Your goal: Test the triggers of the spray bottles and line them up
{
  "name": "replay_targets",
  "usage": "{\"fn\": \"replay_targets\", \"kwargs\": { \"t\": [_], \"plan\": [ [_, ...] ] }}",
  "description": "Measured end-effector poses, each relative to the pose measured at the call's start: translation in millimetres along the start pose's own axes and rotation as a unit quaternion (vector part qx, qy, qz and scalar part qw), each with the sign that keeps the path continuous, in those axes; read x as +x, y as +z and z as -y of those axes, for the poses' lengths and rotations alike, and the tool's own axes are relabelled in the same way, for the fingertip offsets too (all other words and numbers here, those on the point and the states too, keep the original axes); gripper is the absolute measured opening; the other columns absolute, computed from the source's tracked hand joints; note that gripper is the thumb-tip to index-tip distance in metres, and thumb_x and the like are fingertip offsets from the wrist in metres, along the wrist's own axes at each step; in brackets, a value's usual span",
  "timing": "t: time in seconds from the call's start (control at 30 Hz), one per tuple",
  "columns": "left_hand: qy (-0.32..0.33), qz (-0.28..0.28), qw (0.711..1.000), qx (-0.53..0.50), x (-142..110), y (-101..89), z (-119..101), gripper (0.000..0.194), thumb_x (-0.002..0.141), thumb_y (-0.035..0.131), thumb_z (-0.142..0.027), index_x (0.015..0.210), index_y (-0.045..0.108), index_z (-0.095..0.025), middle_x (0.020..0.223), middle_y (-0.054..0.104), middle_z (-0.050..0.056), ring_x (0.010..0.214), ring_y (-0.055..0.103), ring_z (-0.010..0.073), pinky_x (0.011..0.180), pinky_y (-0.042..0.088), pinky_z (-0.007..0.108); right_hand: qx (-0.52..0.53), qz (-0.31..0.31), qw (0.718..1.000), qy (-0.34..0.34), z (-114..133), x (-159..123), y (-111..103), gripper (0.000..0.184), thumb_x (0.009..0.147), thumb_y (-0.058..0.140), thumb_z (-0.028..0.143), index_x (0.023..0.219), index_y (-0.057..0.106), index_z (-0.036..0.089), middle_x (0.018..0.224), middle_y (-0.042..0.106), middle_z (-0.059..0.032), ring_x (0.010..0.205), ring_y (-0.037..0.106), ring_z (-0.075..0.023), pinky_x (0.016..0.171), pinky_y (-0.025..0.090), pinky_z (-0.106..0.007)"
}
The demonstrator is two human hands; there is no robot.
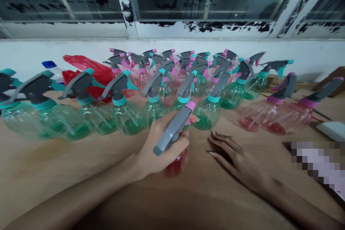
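Observation:
My left hand (pixel 164 147) is wrapped round the neck of a pink spray bottle (pixel 176 165), just below its grey trigger head with a pink nozzle. Reddish tint shows in the part of the bottle under my fingers; the rest is covered by the hand. My right hand (pixel 231 154) rests on the table to the right, fingers spread and holding nothing. Close beyond both hands stands a green spray bottle (pixel 206 115) with a turquoise collar, one of a row of several. Two pink spray bottles, one of them a leaning bottle (pixel 249 116), stand farther right.
Many more spray bottles crowd the back of the wooden table (pixel 107 169) near the white wall (pixel 88 46). A red plastic bag (pixel 86 66) and a blue-capped bottle (pixel 55 70) are at the back left. A white object (pixel 332 129) and a pixelated patch lie at right.

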State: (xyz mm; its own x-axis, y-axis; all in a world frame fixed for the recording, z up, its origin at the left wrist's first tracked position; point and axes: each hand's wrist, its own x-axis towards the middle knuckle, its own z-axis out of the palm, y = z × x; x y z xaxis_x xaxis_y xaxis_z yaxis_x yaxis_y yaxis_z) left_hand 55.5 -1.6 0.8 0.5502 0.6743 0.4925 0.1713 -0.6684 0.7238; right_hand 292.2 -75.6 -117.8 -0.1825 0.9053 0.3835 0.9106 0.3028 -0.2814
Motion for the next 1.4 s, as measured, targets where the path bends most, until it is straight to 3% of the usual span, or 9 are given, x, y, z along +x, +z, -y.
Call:
{"fn": "replay_targets", "kwargs": {
  "t": [0.3, 0.73, 1.07, 1.4],
  "plan": [
    [0.018, -0.007, 1.000, -0.007, -1.0, 1.3, 2.9, 0.013, 0.071, 0.049, -0.005, 0.069, 0.051, -0.018, 0.077, 0.059, -0.003, 0.060, 0.056, 0.0083, 0.065, 0.049, 0.023, 0.001, 0.006, 1.000, -0.001, -1.1, -0.4, 0.3, 0.042, 0.090, 0.046, 0.038, 0.128, 0.047, 0.021, 0.130, 0.053, -0.0090, 0.121, 0.047, -0.0231, 0.100, 0.043, -0.045],
    [0.002, -0.017, 1.000, 0.023, -0.3, 1.1, 3.7, 0.009, 0.072, 0.049, -0.009, 0.068, 0.051, -0.018, 0.066, 0.055, -0.003, 0.059, 0.052, 0.0110, 0.060, 0.046, 0.024, 0.000, 0.003, 1.000, 0.001, -1.1, 0.0, 0.0, 0.042, 0.089, 0.046, 0.038, 0.128, 0.047, 0.021, 0.129, 0.053, -0.0094, 0.120, 0.048, -0.0237, 0.099, 0.043, -0.046],
    [0.003, -0.007, 1.000, 0.004, 1.4, -0.8, 0.2, 0.016, 0.070, 0.050, -0.012, 0.082, 0.057, -0.020, 0.069, 0.056, -0.003, 0.059, 0.055, 0.0125, 0.059, 0.046, 0.024, 0.000, 0.013, 1.000, 0.004, -2.0, -0.6, 0.6, 0.041, 0.090, 0.046, 0.038, 0.128, 0.046, 0.022, 0.131, 0.052, -0.0086, 0.121, 0.047, -0.0230, 0.100, 0.042, -0.045],
    [-0.017, 0.002, 1.000, 0.004, 2.6, -3.1, -4.1, 0.011, 0.072, 0.051, -0.012, 0.071, 0.052, -0.022, 0.066, 0.054, -0.004, 0.056, 0.053, 0.0118, 0.055, 0.046, 0.024, 0.007, 0.002, 1.000, 0.005, 2.1, 0.3, -2.1, 0.041, 0.090, 0.046, 0.038, 0.128, 0.047, 0.022, 0.129, 0.054, -0.0097, 0.119, 0.049, -0.0248, 0.099, 0.043, -0.048]
  ]
}}
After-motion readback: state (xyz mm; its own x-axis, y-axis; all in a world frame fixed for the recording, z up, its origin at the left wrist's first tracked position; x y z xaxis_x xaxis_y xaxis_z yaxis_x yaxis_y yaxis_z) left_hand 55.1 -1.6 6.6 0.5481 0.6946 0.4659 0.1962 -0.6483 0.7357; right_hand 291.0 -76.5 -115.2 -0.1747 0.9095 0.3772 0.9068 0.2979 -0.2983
